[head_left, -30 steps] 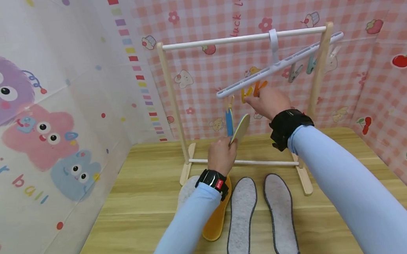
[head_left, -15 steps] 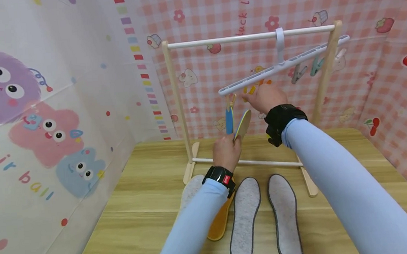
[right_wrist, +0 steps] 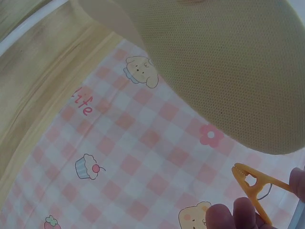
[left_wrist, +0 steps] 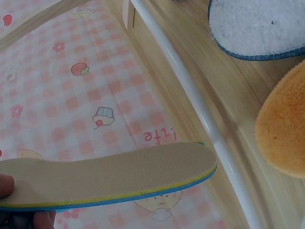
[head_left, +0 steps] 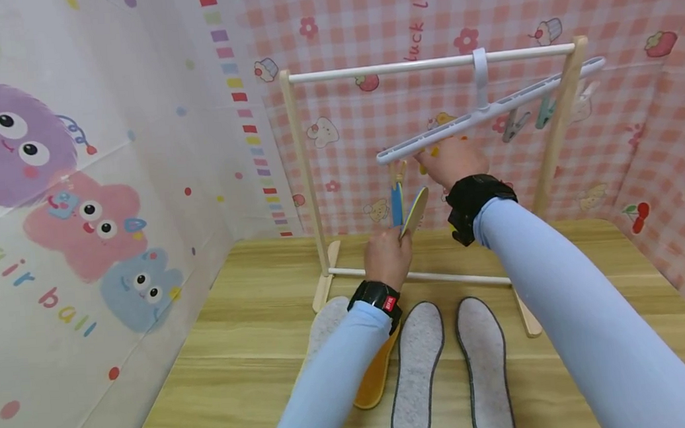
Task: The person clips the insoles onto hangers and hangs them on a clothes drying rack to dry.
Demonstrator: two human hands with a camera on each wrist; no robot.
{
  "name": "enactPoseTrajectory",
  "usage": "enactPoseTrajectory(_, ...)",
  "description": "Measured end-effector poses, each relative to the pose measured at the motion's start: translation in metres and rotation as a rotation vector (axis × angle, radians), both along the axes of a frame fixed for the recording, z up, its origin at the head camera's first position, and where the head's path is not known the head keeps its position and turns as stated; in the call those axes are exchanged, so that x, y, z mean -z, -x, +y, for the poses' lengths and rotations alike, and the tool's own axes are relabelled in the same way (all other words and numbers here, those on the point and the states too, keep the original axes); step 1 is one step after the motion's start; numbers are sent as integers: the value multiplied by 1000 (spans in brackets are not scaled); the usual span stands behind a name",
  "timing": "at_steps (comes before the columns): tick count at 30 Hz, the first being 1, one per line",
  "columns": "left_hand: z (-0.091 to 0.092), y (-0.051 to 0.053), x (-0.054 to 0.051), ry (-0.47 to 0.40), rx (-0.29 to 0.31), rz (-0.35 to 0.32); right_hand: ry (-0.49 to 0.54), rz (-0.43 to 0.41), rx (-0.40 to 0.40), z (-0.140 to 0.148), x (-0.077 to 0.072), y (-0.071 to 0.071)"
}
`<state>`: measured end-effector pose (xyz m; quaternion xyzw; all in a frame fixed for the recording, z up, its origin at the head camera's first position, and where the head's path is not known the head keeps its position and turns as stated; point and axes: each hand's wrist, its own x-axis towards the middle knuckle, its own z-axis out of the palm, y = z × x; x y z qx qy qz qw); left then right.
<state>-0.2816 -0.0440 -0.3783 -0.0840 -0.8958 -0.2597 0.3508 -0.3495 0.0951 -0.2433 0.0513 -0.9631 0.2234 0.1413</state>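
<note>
In the head view my left hand [head_left: 388, 257] grips a beige insole [head_left: 416, 210] with a yellow and blue edge. Beside it a blue insole [head_left: 397, 203] hangs upright from a clip at the low end of a tilted white hanger [head_left: 450, 129]. My right hand [head_left: 453, 161], under the hanger, pinches a yellow clip [right_wrist: 255, 183]; the right wrist view shows its jaws close together, apart from the beige insole [right_wrist: 228, 71] above. In the left wrist view the held insole [left_wrist: 124, 176] stretches sideways, its far end free.
The hanger hooks over the top bar [head_left: 380, 69] of a wooden rack. Grey clips [head_left: 514, 126] and green clips [head_left: 545, 112] hang to the right. Two grey insoles [head_left: 418, 374] [head_left: 486, 366] lie in front, with an orange insole [head_left: 373, 381] and another grey one [head_left: 328, 321] partly under my left arm.
The camera view has shifted slightly, moving the rack rightward in the picture. My right hand has moved nearer the hanger's low end, and the clip is now mostly hidden behind it. My left hand keeps its grip.
</note>
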Motion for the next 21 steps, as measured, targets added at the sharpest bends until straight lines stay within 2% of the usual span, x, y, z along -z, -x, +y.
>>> enactPoseTrajectory(5, 2, 1, 0, 2, -15, 0, 20, 25, 30, -3, 0, -3)
enactPoseTrajectory(13, -1, 3, 2, 11, -59, 50, 39, 93, 47, -16, -4, -9)
enactPoseTrajectory(21, -2, 5, 2, 50, -79, 68, 33, 65, 71, -23, -4, -12)
